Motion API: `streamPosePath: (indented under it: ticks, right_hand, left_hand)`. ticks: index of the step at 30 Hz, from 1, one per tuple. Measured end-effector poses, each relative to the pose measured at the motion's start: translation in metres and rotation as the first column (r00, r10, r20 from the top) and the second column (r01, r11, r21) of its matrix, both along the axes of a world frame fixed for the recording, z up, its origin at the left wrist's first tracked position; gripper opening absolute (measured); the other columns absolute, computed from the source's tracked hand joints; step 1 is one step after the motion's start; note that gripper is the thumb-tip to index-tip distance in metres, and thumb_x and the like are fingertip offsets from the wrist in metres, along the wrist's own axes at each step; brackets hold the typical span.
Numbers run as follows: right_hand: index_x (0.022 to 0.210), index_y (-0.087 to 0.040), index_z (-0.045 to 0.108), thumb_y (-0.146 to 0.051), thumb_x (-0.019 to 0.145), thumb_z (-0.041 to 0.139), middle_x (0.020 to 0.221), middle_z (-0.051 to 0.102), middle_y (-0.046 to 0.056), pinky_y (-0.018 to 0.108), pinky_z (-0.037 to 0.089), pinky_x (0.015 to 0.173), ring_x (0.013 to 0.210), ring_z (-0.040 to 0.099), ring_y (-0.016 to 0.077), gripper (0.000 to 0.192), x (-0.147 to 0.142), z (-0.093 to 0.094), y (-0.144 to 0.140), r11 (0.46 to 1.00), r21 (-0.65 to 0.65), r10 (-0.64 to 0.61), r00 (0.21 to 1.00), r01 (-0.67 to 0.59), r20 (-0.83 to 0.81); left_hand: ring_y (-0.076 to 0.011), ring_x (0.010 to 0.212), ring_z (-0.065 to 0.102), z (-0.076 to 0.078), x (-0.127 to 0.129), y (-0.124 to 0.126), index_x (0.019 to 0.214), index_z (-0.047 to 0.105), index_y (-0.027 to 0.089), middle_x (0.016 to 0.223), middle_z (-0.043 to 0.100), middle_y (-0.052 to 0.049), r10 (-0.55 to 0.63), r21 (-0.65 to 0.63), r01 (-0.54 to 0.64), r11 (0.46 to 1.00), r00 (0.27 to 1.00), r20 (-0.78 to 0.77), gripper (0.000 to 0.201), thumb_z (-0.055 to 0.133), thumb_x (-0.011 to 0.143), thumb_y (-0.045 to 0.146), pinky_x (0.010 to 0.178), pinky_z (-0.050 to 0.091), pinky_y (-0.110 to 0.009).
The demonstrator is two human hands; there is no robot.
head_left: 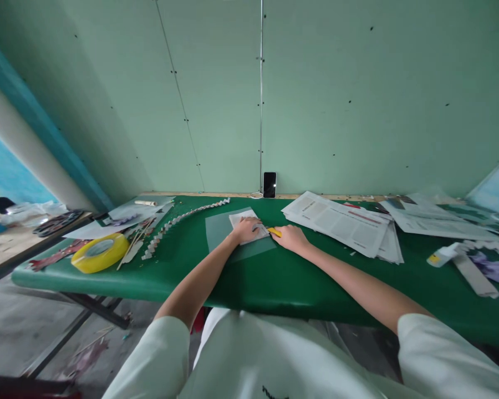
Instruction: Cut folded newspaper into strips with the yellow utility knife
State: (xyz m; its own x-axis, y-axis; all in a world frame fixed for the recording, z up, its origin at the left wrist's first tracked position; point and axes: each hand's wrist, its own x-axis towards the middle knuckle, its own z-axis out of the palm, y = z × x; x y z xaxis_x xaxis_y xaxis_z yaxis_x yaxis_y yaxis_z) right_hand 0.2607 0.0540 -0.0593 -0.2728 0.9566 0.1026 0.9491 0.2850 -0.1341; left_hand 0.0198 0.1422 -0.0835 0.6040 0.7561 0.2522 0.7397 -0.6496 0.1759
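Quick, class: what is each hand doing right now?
Left hand: open, flat on the paper piece on the cutting mat.
Right hand: closed around a yellow tool.

On the green table [274, 277], the left hand [246, 229] presses flat on a paper sheet [243, 219] over a translucent mat [220, 233]; the right hand [291, 238], just right, grips a yellow cutter [274, 232] touching the paper.
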Motion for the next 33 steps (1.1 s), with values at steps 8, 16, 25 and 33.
streamPosePath:
  ticks: [8,16,25,33]
  right_hand:
    - [0.134,-0.026,0.081,-0.052,0.113,0.05,0.105,0.085,0.01,0.028,0.054,0.072,0.093,0.08,0.0275,0.046,0.0007,0.0007,-0.0003,1.0,0.02,0.014,1.0,-0.014,0.001]
    - [0.13,-0.025,0.082,-0.052,0.112,0.052,0.103,0.085,0.01,0.028,0.054,0.075,0.096,0.08,0.0284,0.044,0.0011,0.0026,0.0046,0.999,0.03,0.039,0.998,-0.04,0.039]
    - [0.138,-0.027,0.079,-0.051,0.114,0.048,0.108,0.086,0.01,0.028,0.054,0.072,0.096,0.081,0.0283,0.046,-0.0012,-0.0045,-0.0026,0.999,0.037,-0.004,1.0,0.004,0.0]
    - [0.137,-0.026,0.079,-0.051,0.113,0.048,0.106,0.086,0.01,0.029,0.055,0.072,0.094,0.08,0.0285,0.047,-0.0014,-0.003,-0.0001,1.0,0.022,0.009,1.0,-0.009,0.001]
  left_hand:
    - [-0.0312,0.147,0.061,0.0004,0.0,-0.0006,0.141,0.075,0.026,0.153,0.071,-0.008,0.004,-0.005,-0.004,1.0,1.0,0.003,0.045,0.052,0.103,0.032,0.13,0.04,-0.048]
    - [-0.0299,0.146,0.062,0.0003,-0.0022,0.0001,0.14,0.074,0.029,0.152,0.072,-0.005,-0.007,0.003,0.007,1.0,1.0,-0.005,0.043,0.055,0.103,0.032,0.129,0.041,-0.047]
    - [-0.0298,0.145,0.063,0.0005,-0.0031,0.0005,0.14,0.075,0.028,0.151,0.072,-0.007,-0.018,0.006,0.018,1.0,1.0,0.005,0.042,0.056,0.102,0.031,0.129,0.04,-0.047]
    - [-0.0294,0.146,0.063,-0.0017,-0.0035,0.004,0.14,0.075,0.029,0.151,0.072,-0.006,-0.03,0.006,0.029,1.0,1.0,0.01,0.045,0.054,0.101,0.033,0.129,0.041,-0.048]
